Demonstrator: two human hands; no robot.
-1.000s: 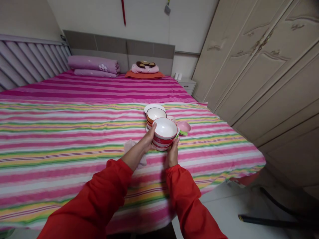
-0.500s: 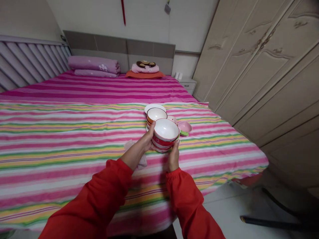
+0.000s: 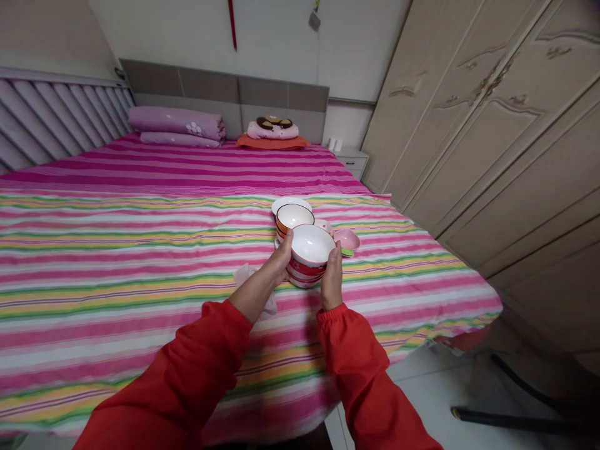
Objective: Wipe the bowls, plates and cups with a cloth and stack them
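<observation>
Between my two hands is a red-and-white bowl [image 3: 312, 245], white inside, its rim level. My left hand [image 3: 280, 257] grips its left side with the thumb near the rim. On the right side, my right hand [image 3: 332, 276] is closed against the wall, thumb at the rim. Below it shows more red-and-white patterned ware; whether that is a second bowl I cannot tell. Just behind stands an orange bowl [image 3: 294, 216] with a dark rim, and a white dish [image 3: 291, 203] behind that. A pink bowl [image 3: 347, 239] and a green piece [image 3: 347, 252] lie to the right.
A pale cloth [image 3: 244, 274] lies partly under my left forearm. The striped sheet [image 3: 140, 294] covers the bed's near part. Folded bedding [image 3: 178, 122] rests by the headboard. A wardrobe [image 3: 469, 125] stands on the right, and a dark pole [image 3: 506, 420] is near the floor.
My right hand has moved up and slightly right along the bowl, its thumb now at the rim. My left hand keeps its hold, and the bowl has hardly moved.
</observation>
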